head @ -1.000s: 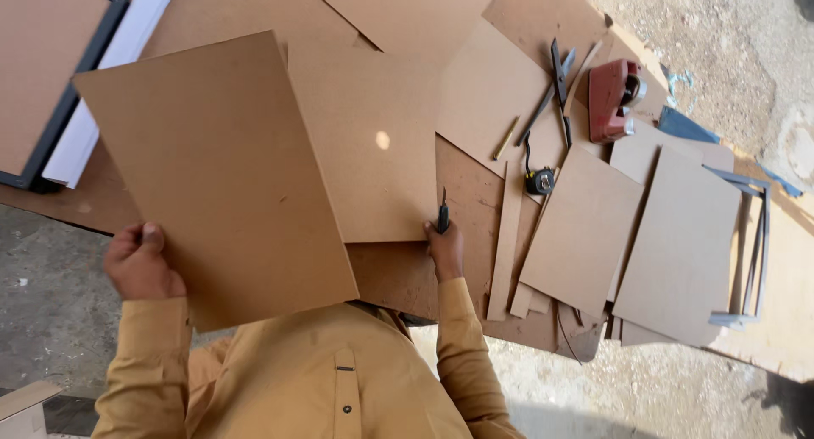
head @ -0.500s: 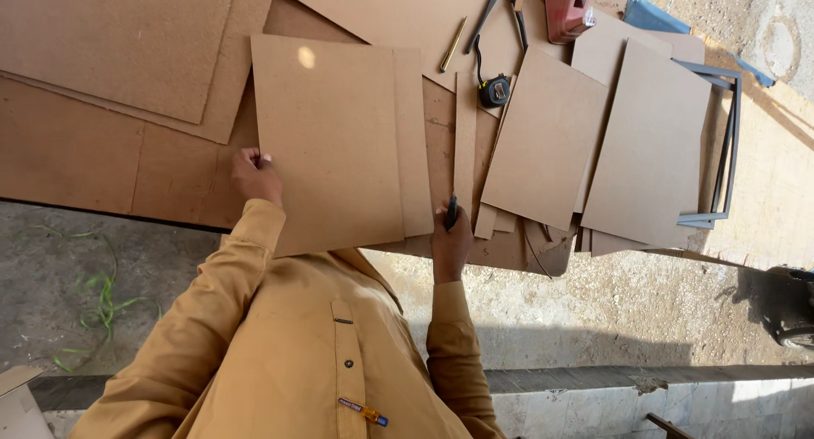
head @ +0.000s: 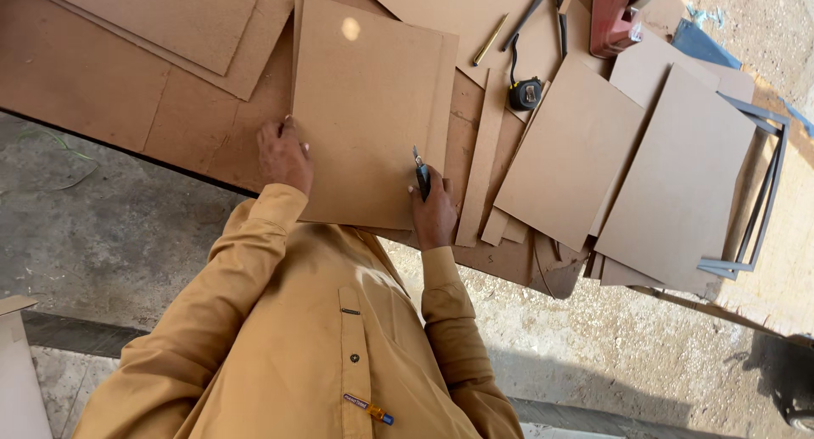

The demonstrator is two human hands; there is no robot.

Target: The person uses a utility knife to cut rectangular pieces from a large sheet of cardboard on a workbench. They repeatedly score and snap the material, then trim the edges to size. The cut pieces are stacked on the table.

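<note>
1. Two hands on one board [head: 365,108]: it lies flat on the desk [head: 102,91], on top of other brown sheets, its near edge at the person's chest.
2. Left hand [head: 284,155] sits at the board's left edge, fingers curled onto it and the palm pressing down. That looks like a pin, so the sheet cannot slide.
3. Right hand [head: 434,210] is closed around a knife [head: 420,175], dark handle in the fist, tip pointing away from the body and touching the board near its lower right corner. Held upright like a pen, it seems set for scoring or marking, not chopping.
4. Beneath the board a second sheet shows along the right side, so the pair are stacked nearly flush, probably for matching edges.
5. Just right of the knife hand, a narrow strip [head: 479,163] lies on the desk.
6. Further right, a tape measure [head: 526,93] rests within reach, with a pencil [head: 490,39] beyond it.
7. Two large panels [head: 678,176] overlap at the right, parked clear of the working spot, with a grey frame [head: 759,193] at the far edge.
</note>
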